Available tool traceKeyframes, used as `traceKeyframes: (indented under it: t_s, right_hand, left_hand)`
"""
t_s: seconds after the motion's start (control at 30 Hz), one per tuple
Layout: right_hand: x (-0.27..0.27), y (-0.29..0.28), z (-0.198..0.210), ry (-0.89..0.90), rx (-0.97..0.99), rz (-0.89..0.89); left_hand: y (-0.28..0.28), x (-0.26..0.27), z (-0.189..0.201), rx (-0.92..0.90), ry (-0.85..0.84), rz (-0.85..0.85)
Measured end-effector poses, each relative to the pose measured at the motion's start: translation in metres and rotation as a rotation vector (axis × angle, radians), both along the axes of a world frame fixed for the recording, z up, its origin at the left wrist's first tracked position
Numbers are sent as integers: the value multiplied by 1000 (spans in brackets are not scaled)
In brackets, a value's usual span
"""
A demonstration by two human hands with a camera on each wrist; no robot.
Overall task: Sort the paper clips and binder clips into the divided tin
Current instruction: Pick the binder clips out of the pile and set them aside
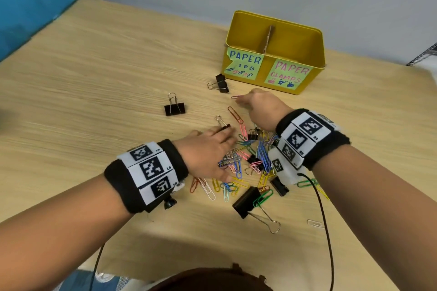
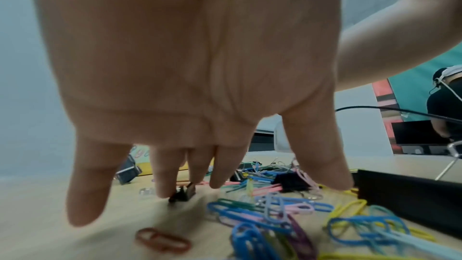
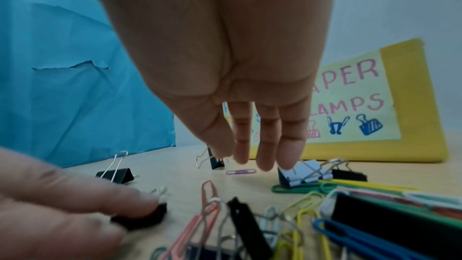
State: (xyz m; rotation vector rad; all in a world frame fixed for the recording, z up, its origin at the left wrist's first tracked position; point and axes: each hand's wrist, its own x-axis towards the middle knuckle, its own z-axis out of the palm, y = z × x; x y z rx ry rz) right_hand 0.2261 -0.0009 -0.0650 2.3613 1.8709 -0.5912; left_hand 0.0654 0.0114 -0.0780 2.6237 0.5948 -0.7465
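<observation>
The yellow divided tin (image 1: 316,71) stands at the back right, its left half labelled paper clips and its right half paper clamps; a cardboard divider (image 1: 268,40) splits it. A pile of coloured paper clips (image 1: 250,160) mixed with black binder clips lies in front of it. My left hand (image 1: 212,146) reaches over the pile with straight fingers, and one fingertip touches a small black binder clip (image 2: 181,195). My right hand (image 1: 257,104) hangs past the pile, fingers pointing down just over a purple paper clip (image 3: 241,171). It holds nothing. The tin's floor is hidden.
Two black binder clips (image 1: 175,107) (image 1: 221,82) lie apart, left of the tin. A large binder clip (image 1: 248,198) sits at the pile's near edge, and a pale paper clip (image 1: 314,223) lies alone at the right. A black cable (image 1: 324,220) trails from my right wrist.
</observation>
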Motion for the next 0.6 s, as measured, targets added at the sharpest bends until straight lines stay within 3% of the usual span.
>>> traceKeyframes:
  t_s: [0.17, 0.3, 0.4, 0.47, 0.6]
  right_hand:
    - [-5, 3, -3, -74, -226, 239]
    - [6, -8, 12, 32, -31, 55]
    - [7, -16, 8, -87, -167, 71]
    - [5, -18, 2, -145, -243, 82]
    - [14, -11, 9, -55, -179, -25]
  left_hand:
    - [23, -8, 6, 129, 135, 121]
    - [33, 5, 16, 158, 14, 179]
    - [38, 39, 14, 25, -100, 145]
    - [42, 56, 5, -32, -92, 118]
    - [47, 60, -6, 34, -33, 87]
